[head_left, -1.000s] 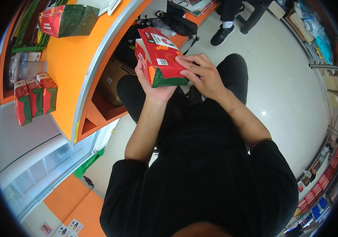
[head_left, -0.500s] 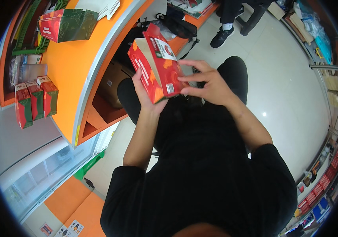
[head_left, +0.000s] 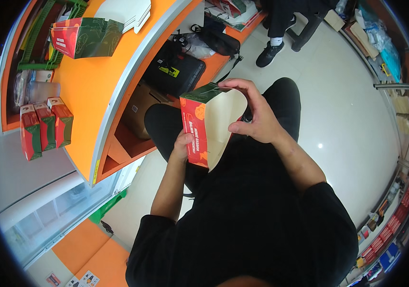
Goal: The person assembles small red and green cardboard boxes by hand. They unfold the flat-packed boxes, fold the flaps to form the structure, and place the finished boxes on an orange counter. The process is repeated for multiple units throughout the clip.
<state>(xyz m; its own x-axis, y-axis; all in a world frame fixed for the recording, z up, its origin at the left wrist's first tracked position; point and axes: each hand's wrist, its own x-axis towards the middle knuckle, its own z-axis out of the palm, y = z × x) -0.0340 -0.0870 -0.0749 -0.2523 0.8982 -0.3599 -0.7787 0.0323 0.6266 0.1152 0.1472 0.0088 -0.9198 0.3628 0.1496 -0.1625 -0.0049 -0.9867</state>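
An open red and green cardboard food box (head_left: 198, 131) is held over my lap, its cream inside facing up and to the right. My left hand (head_left: 181, 146) grips the box's red left side near the lower end, with some fingers hidden behind it. On the other side, my right hand (head_left: 257, 115) holds the curved right wall. Its thumb is by the rim and its fingers reach over the far green end.
Left of me, an orange table (head_left: 87, 91) carries nested red and green boxes (head_left: 87, 38) and white flat sheets (head_left: 125, 12). Three small boxes (head_left: 46, 125) stand at its left end. A black case (head_left: 178, 71) sits on the lower shelf. Someone's shoe (head_left: 269, 52) is ahead.
The box has been turned round and lowered toward me: its open cream inside now shows where a red panel faced up before. My right hand has shifted to its far end and right wall.
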